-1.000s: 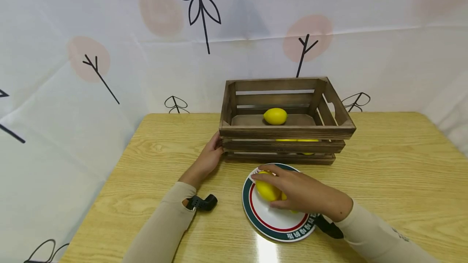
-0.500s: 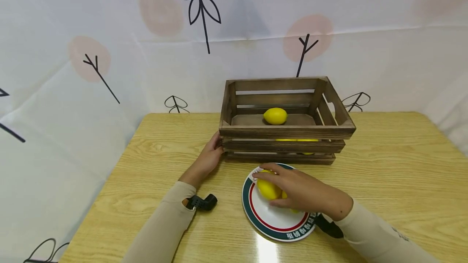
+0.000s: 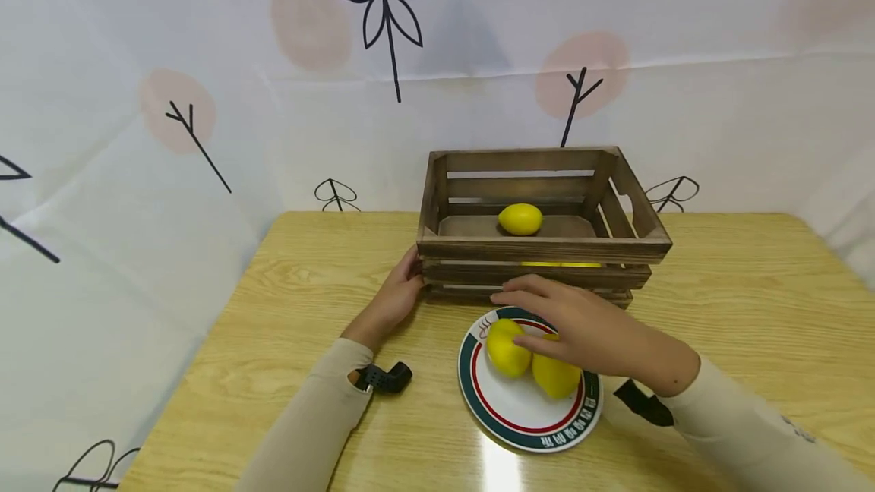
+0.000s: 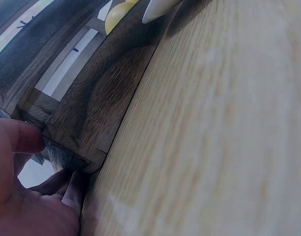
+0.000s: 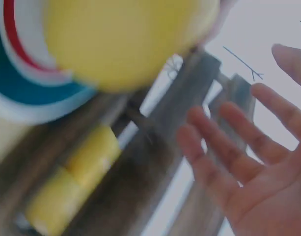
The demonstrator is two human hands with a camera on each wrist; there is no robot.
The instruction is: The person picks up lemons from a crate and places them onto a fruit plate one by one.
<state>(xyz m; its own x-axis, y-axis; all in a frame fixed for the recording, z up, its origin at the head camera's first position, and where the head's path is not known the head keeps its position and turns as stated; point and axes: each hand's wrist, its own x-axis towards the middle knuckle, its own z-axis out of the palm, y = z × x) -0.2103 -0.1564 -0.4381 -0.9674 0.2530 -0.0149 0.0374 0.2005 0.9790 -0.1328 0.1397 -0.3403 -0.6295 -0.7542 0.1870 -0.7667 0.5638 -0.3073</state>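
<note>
A dark wooden crate stands at the back of the table. My left hand holds its left front corner; in the left wrist view the thumb lies on one side of the corner and the fingers on the other. In front of the crate, a white plate with a green and red rim bears two lemons, a left one and a right one. Over the right lemon hovers my right hand, empty, with fingers spread, as the right wrist view also shows.
One lemon lies visible inside the crate. Between its front slats show more lemons, clear in the right wrist view. A printed white cloth hangs behind the wooden table. Black wrist cameras stick out below the sleeves.
My right hand has let go of the left lemon, which stays on the plate, and has risen toward the crate with its fingers spreading. My left hand stays at the crate. The view shifted slightly.
</note>
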